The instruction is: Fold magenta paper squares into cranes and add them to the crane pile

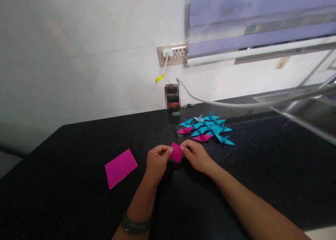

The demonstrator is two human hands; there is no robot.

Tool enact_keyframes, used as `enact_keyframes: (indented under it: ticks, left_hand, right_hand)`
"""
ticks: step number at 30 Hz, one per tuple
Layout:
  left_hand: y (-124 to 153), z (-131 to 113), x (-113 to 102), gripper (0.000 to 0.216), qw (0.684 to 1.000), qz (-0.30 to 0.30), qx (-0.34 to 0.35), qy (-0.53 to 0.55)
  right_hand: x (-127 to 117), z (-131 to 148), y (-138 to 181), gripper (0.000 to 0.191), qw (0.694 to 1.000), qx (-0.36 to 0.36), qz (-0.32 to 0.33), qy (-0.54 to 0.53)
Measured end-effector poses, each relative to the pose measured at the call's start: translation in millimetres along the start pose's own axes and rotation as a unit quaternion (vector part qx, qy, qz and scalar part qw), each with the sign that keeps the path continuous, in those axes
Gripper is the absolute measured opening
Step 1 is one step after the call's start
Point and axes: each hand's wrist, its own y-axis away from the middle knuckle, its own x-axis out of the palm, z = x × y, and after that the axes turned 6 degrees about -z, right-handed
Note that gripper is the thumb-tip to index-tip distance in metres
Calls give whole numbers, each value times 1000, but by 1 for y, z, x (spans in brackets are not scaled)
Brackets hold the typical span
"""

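Note:
A small folded square of pink origami paper (176,153) is held up between my two hands, above the dark countertop. My left hand (158,162) pinches its left corner between thumb and fingers. At the opposite corner, my right hand (195,156) grips it the same way. Just beyond my right hand lie two pink paper cranes (202,138) and a cluster of blue paper cranes (212,128), with one paler crane (199,118) among them. To the left of my left hand rests a stack of pink paper (121,168).
A phone-like object (172,97), blurred out, leans at the wall beside a beaded string (188,106). A white cable runs from the wall socket (172,54). A thicker grey cable (225,103) crosses in front on the right. Black countertop (78,145) surrounds everything.

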Motion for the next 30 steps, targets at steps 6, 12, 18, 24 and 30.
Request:
enact_keyframes:
  ticks: [6,12,18,24,30]
  left_hand:
    - [-8,-1,-10,14,995,-71,-5,66]
    - [-1,-3,-2,15,993,18,-43,104]
    - [1,2,2,22,986,66,-78,132]
    - [1,2,-2,24,967,128,-105,192]
    - [2,1,-2,26,954,157,-121,224]
  right_hand:
    - [-7,-10,-7,14,998,34,-44,14]
    - [0,-5,-5,24,981,127,0,-147]
    - [5,-11,0,24,979,124,32,-158]
    - [4,-7,0,33,956,160,61,-237]
    - [4,0,0,38,929,203,87,-295]
